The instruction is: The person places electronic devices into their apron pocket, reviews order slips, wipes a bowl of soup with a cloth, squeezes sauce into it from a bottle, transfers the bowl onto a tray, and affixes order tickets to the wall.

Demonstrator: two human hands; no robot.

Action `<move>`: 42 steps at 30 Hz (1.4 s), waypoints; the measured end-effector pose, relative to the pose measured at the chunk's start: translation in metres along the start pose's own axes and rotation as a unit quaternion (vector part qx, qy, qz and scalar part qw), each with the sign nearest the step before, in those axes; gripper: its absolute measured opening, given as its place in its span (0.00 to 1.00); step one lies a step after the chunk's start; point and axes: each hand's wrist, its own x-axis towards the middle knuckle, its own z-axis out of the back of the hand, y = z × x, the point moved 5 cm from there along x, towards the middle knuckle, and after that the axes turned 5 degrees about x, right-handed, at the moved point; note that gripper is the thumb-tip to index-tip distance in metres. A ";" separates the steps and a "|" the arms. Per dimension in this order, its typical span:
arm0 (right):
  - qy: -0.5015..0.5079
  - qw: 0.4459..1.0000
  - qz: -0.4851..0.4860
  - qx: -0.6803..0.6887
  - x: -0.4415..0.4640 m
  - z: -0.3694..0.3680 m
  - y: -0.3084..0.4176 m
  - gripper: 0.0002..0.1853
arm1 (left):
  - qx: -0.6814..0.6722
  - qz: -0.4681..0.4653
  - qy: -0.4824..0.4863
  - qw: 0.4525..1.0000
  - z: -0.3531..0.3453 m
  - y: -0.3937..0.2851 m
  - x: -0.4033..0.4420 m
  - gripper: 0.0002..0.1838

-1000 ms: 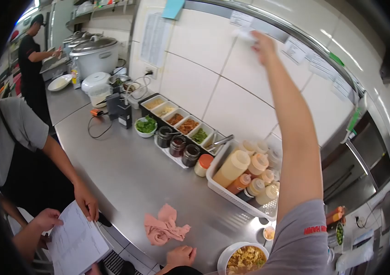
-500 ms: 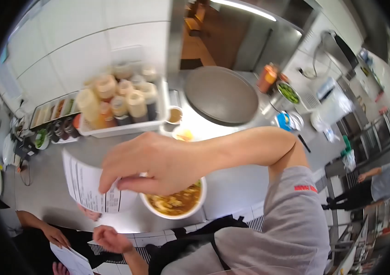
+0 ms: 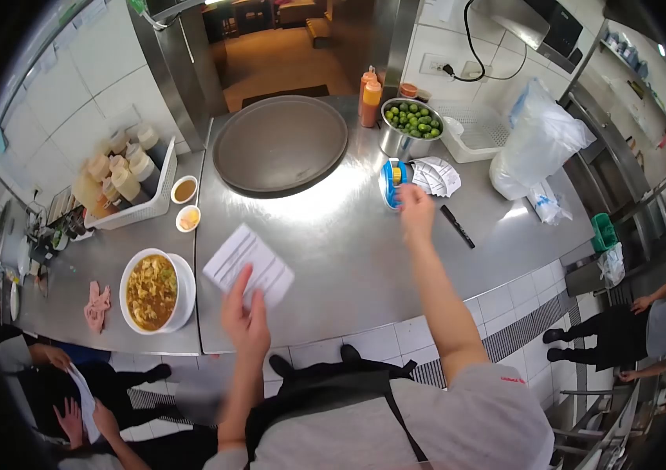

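Observation:
My left hand (image 3: 247, 323) holds a printed paper slip (image 3: 249, 265) between thumb and fingers, above the steel counter. My right hand (image 3: 416, 213) is at the lower edge of a blue tape dispenser (image 3: 388, 188), fingers drawn together; what they pinch is too small to make out. Right beside the dispenser lies a fanned pile of white paper slips (image 3: 436, 177), and a black marker (image 3: 457, 226) rests nearby. To the left of my left hand, a white bowl of soup (image 3: 151, 291) stands by a white plate (image 3: 184, 294), partly hidden behind the bowl.
A round dark tray (image 3: 280, 145) lies at the back. Sauce bottles fill a white basket (image 3: 153, 200); two small cups (image 3: 184, 189) sit near it. A metal pot of green limes (image 3: 407, 146) and a plastic bag (image 3: 540, 137) are rightward. Co-workers (image 3: 665, 321) stand on both sides.
The view has swung right. My right hand has left the slip over the soup bowl and gone to the tape dispenser. A slip is now in my left hand.

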 end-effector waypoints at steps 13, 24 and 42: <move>-0.044 0.956 0.099 -0.272 0.013 0.018 -0.061 0.28 | -0.017 -0.062 0.043 0.997 -0.218 0.020 0.081 0.31; 0.119 0.947 -0.290 0.069 -0.010 0.043 -0.050 0.08 | 0.119 0.036 0.103 0.987 -0.338 0.108 0.075 0.25; 0.148 0.943 -0.287 0.076 -0.069 0.065 -0.054 0.08 | 0.146 0.031 0.096 0.984 -0.317 0.092 0.083 0.21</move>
